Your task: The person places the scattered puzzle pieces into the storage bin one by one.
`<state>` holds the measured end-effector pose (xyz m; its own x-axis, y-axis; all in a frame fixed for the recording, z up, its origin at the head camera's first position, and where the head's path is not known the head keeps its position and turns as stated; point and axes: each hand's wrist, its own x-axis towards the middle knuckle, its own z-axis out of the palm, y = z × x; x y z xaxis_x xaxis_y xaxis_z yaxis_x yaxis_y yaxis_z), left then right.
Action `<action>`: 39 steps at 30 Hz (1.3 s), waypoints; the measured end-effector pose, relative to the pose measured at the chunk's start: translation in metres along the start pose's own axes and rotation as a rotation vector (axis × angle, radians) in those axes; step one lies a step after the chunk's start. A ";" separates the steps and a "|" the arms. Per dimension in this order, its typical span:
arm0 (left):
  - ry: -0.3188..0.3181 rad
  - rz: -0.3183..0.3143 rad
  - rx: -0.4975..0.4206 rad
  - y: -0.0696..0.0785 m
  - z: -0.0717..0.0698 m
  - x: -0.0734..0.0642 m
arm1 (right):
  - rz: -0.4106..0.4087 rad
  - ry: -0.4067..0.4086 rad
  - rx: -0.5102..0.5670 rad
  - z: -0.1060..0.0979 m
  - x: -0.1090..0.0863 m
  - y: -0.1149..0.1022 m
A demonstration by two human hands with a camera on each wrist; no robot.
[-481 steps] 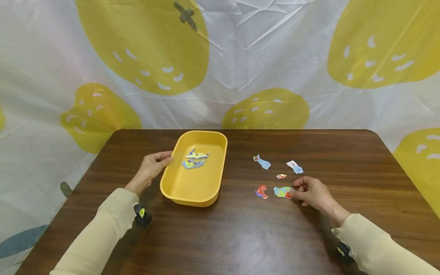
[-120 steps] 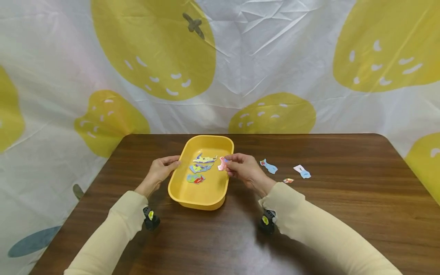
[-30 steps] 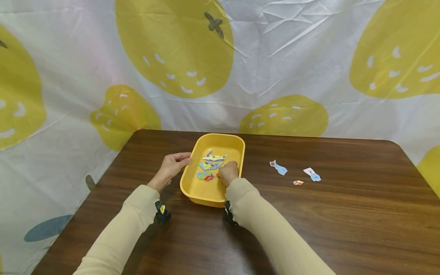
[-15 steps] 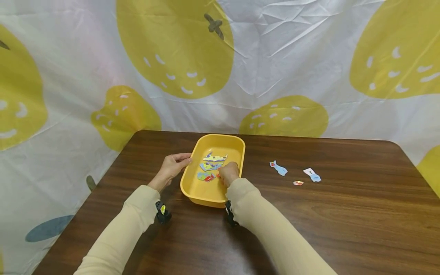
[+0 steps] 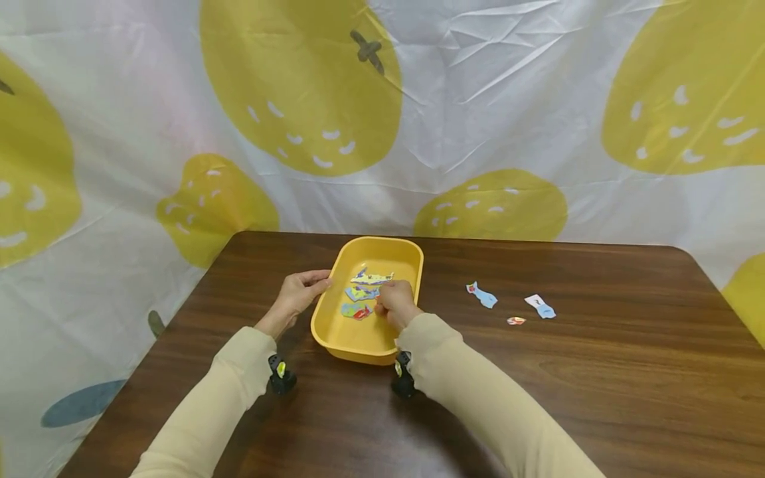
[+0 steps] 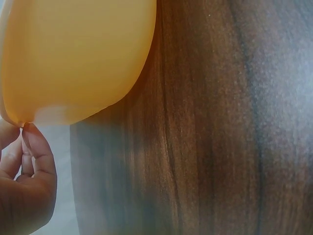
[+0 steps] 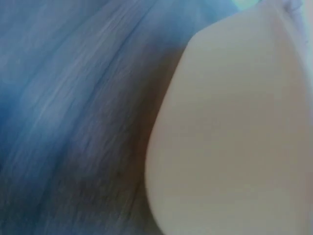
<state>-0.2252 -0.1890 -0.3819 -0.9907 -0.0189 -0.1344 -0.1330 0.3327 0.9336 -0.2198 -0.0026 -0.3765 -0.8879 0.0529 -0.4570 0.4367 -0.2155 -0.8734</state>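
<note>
Pinching yellow tray (image 5: 355, 336): left hand (image 5: 300, 292). Inside: paper scraps (image 5: 362, 293), right hand (image 5: 397, 303).

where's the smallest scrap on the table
In the head view, the smallest scrap lies right of the yellow tray, just lower-left of the white-and-blue scrap.

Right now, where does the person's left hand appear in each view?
Head: the left hand is left of centre, pinching the yellow tray at its rim.
Left wrist: lower left corner, below the tray.
Right wrist: I cannot make it out.
Shared landmark: the wooden tabletop shows in all three.
</note>
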 end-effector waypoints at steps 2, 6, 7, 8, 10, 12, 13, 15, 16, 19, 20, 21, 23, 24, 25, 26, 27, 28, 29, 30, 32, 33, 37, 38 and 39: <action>0.001 -0.002 0.000 -0.001 -0.002 0.000 | -0.035 -0.076 0.101 -0.001 0.010 0.007; 0.000 -0.011 0.011 -0.003 -0.005 -0.002 | -0.026 -0.171 0.157 -0.003 0.004 0.000; 0.001 -0.015 0.015 -0.003 -0.006 -0.003 | -0.026 -0.190 0.158 -0.005 -0.002 -0.004; 0.001 -0.015 0.016 -0.004 -0.007 -0.003 | -0.031 -0.206 0.147 -0.007 -0.006 -0.008; 0.003 -0.016 0.021 -0.005 -0.009 -0.003 | -0.024 -0.190 0.114 -0.014 -0.030 -0.025; 0.007 -0.014 0.021 -0.006 -0.011 -0.004 | -0.053 -0.203 0.094 -0.026 -0.040 -0.032; 0.009 -0.014 0.020 -0.007 -0.012 -0.005 | -0.071 -0.203 0.092 -0.033 -0.042 -0.034; 0.012 -0.014 0.023 -0.008 -0.013 -0.006 | -0.114 -0.198 0.076 -0.053 -0.041 -0.034; 0.013 -0.014 0.024 -0.008 -0.014 -0.006 | -0.137 -0.189 0.062 -0.064 -0.039 -0.033; 0.014 -0.017 0.031 -0.008 -0.016 -0.007 | -0.196 -0.128 -0.008 -0.102 -0.024 -0.027; 0.014 -0.018 0.031 -0.008 -0.016 -0.006 | -0.208 -0.104 -0.039 -0.115 -0.022 -0.026; 0.014 -0.018 0.031 -0.008 -0.016 -0.006 | -0.213 -0.080 -0.076 -0.127 -0.020 -0.025; 0.011 -0.015 0.032 -0.007 -0.017 -0.007 | -0.210 -0.044 -0.144 -0.148 -0.014 -0.024; 0.011 -0.015 0.031 -0.007 -0.017 -0.007 | -0.201 -0.037 -0.175 -0.156 -0.012 -0.023; 0.011 -0.014 0.031 -0.008 -0.018 -0.007 | -0.191 -0.036 -0.201 -0.163 -0.010 -0.023; 0.013 -0.014 0.029 -0.008 -0.018 -0.007 | -0.178 -0.038 -0.220 -0.169 -0.008 -0.022; 0.013 -0.014 0.028 -0.008 -0.018 -0.007 | -0.164 -0.042 -0.241 -0.174 -0.007 -0.021; 0.013 -0.015 0.028 -0.008 -0.018 -0.007 | -0.152 -0.045 -0.260 -0.177 -0.006 -0.021; 0.014 -0.015 0.028 -0.008 -0.019 -0.007 | -0.142 -0.050 -0.278 -0.179 -0.004 -0.020; 0.015 -0.015 0.025 -0.008 -0.019 -0.007 | -0.136 -0.054 -0.300 -0.181 -0.003 -0.020; 0.016 -0.013 0.023 -0.008 -0.019 -0.008 | -0.141 -0.054 -0.360 -0.182 -0.001 -0.020; 0.015 -0.009 0.025 -0.008 -0.019 -0.008 | -0.149 -0.053 -0.392 -0.183 0.001 -0.019; 0.019 -0.007 0.018 -0.008 -0.019 -0.008 | -0.200 -0.022 -0.567 -0.183 0.005 -0.020; 0.020 -0.007 0.018 -0.008 -0.019 -0.008 | -0.216 -0.006 -0.614 -0.183 0.006 -0.020; 0.020 -0.007 0.018 -0.008 -0.019 -0.008 | -0.226 0.009 -0.653 -0.183 0.007 -0.020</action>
<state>-0.2166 -0.2090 -0.3818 -0.9901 -0.0405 -0.1343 -0.1399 0.3497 0.9264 -0.2077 0.1807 -0.3932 -0.9674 0.0358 -0.2505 0.2409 0.4334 -0.8684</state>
